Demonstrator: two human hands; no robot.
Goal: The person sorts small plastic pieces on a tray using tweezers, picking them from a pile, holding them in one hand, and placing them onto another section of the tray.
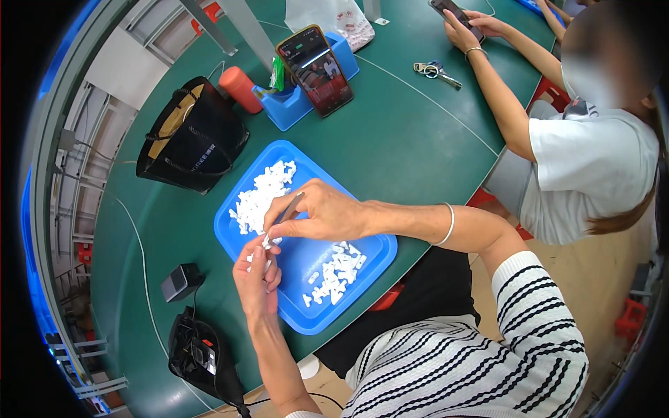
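Note:
Over a blue tray (293,306), my left hand (258,279) is closed, pinching a small white plastic part (267,242) between thumb and fingers. More white shows in the curl of its fingers. My right hand (322,211) grips a slim grey metal tool (290,207) like a pen; its tip is at the pinched part, and I cannot tell whether it is tweezers or a blade. A large pile of white parts (258,198) lies at the tray's far end. A smaller, looser group of white parts (338,273) lies at the near end.
Beyond the tray, a phone (317,70) leans on a blue tape dispenser (287,108) beside a red cylinder (240,89). A black bag (191,136), black box (182,281) and black pouch (202,355) stand left. Keys (437,73) lie near another person (592,153) holding a phone.

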